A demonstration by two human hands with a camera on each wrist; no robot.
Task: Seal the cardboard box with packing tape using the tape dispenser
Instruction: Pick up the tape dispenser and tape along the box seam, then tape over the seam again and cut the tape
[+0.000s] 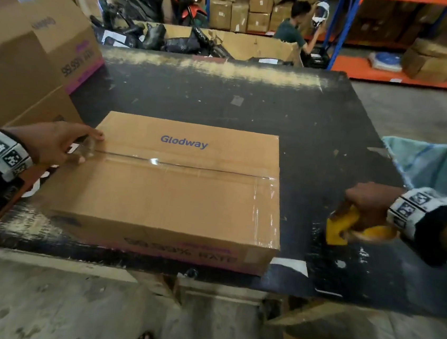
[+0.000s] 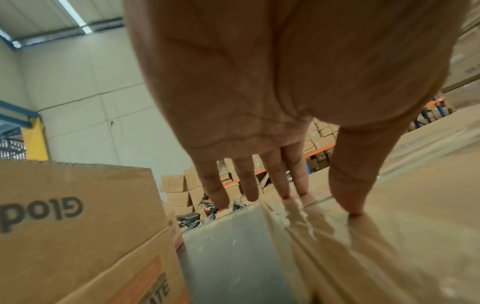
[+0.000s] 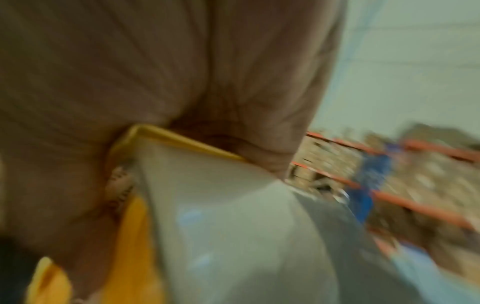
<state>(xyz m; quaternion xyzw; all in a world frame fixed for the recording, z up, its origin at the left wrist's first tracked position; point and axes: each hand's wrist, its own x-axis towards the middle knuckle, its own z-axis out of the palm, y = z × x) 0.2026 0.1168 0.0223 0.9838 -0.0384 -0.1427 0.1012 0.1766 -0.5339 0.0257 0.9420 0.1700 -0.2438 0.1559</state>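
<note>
The cardboard box [image 1: 170, 188] is seen flat on the black table [image 1: 251, 103], with clear packing tape [image 1: 189, 166] already laid along its centre seam and folded over its right end. At the box's left end the tape is pressed down by the left hand [image 1: 54, 142], fingers straight and spread, holding nothing. To the right of the box, clear of it, the yellow tape dispenser [image 1: 346, 226] is gripped in the closed right hand [image 1: 370, 201]; the right wrist view is blurred, so whether tape trails from it cannot be told. The seam run is judged complete and the smoothing step in hand. Firm rubbing of the left tape end down the box's side is called for next
</note>
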